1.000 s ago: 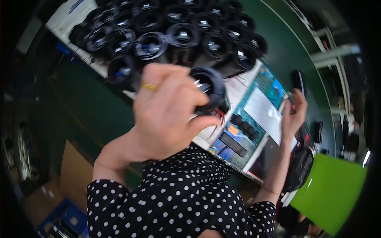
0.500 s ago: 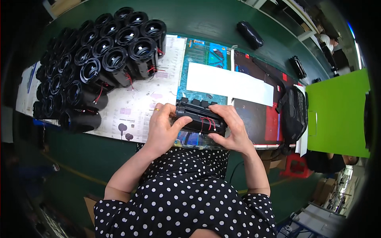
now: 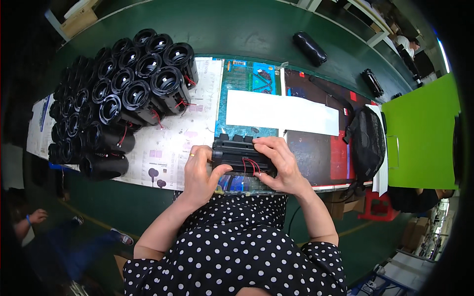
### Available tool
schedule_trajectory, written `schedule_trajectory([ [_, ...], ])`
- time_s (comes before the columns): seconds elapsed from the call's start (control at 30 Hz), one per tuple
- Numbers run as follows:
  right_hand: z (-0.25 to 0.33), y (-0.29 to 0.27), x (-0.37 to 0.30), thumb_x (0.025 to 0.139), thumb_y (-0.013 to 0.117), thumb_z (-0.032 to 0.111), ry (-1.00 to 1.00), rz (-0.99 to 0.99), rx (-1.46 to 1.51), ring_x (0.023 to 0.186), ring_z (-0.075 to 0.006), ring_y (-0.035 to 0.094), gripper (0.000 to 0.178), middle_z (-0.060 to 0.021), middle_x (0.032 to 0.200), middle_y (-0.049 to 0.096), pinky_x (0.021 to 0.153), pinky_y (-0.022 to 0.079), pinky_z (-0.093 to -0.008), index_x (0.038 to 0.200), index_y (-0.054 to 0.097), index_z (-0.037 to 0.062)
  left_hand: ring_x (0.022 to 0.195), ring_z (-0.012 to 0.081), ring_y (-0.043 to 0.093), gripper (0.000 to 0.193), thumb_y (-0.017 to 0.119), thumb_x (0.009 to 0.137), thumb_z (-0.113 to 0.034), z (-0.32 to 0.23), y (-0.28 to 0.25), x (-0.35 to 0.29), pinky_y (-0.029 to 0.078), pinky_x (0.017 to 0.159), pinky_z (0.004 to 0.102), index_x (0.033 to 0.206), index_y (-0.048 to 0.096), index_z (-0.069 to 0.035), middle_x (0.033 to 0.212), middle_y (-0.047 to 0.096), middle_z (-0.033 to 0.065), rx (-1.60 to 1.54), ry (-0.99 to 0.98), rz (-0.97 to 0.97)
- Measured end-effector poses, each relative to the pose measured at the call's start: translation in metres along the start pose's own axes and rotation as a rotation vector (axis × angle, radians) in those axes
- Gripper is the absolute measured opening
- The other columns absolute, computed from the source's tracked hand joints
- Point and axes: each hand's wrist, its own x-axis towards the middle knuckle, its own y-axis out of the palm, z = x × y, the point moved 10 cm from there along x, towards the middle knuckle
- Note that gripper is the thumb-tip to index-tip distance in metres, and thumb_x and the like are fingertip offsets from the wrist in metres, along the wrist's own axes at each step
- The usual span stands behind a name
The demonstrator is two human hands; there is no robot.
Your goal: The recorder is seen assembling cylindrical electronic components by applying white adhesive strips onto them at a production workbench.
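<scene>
A black cylindrical plastic housing [image 3: 234, 159] lies on its side near the table's front edge, held between both hands. Thin red wires [image 3: 252, 164] with small white connectors come out of its near side. My left hand [image 3: 199, 175] grips the left end, thumb in front and fingers behind. Around the right end closes my right hand [image 3: 282, 165], its fingers over the top and its thumb low on the near side. Several small black blocks [image 3: 239, 138] show along the far side of the housing; I cannot tell whether they are attached. Many similar housings [image 3: 136, 94] stand crowded at the left.
White paper [image 3: 281, 112] lies beyond my hands. At the right are a black mesh bag [image 3: 368, 143] and a bright green panel [image 3: 419, 135]. Black cylinders [image 3: 310, 48] rest on the green surface [image 3: 237, 29] behind the table. Another person's hand [image 3: 37, 216] shows at lower left.
The view has shifted, so the table sits lower in the picture. Both hands still hold the housing, which looks slightly more level. Another person's arm and foot have appeared at lower left.
</scene>
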Motion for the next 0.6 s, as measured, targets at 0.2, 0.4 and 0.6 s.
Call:
schedule_trajectory([
  [0.2,-0.012,-0.018,-0.009,0.085,0.085,0.012,0.116,0.045,0.092,0.134,-0.0398,0.062,0.072,-0.0199,0.148,0.062,0.112,0.052,-0.0498,0.151,0.056,0.0035,0.094,0.0358,0.062,0.044,0.092,0.083,-0.018,-0.022,-0.026,0.018,0.051,0.083,0.0454,0.107,0.061,0.001,0.101,0.065,0.0172,0.169,0.055,-0.079],
  [0.4,-0.131,-0.158,-0.040,0.094,0.072,0.000,0.403,-0.453,-0.275,0.092,-0.0308,0.076,0.034,-0.0183,0.113,0.072,0.084,0.061,-0.0431,0.128,0.069,-0.0007,0.105,0.0395,0.066,0.038,0.083,0.092,-0.021,-0.060,0.040,0.103,0.053,0.089,0.0483,0.118,0.066,0.001,0.111,0.068,0.0204,0.118,0.242,0.336],
  [0.6,-0.206,-0.167,-0.021,0.091,0.069,0.004,0.463,-0.177,-0.503,0.097,-0.0414,0.073,0.019,-0.0204,0.106,0.072,0.087,0.058,-0.0505,0.109,0.074,0.0036,0.105,0.0418,0.071,0.061,0.075,0.100,-0.036,-0.086,0.210,0.152,0.057,0.090,0.0504,0.153,0.055,-0.013,0.118,0.068,0.0255,0.397,0.384,0.791],
])
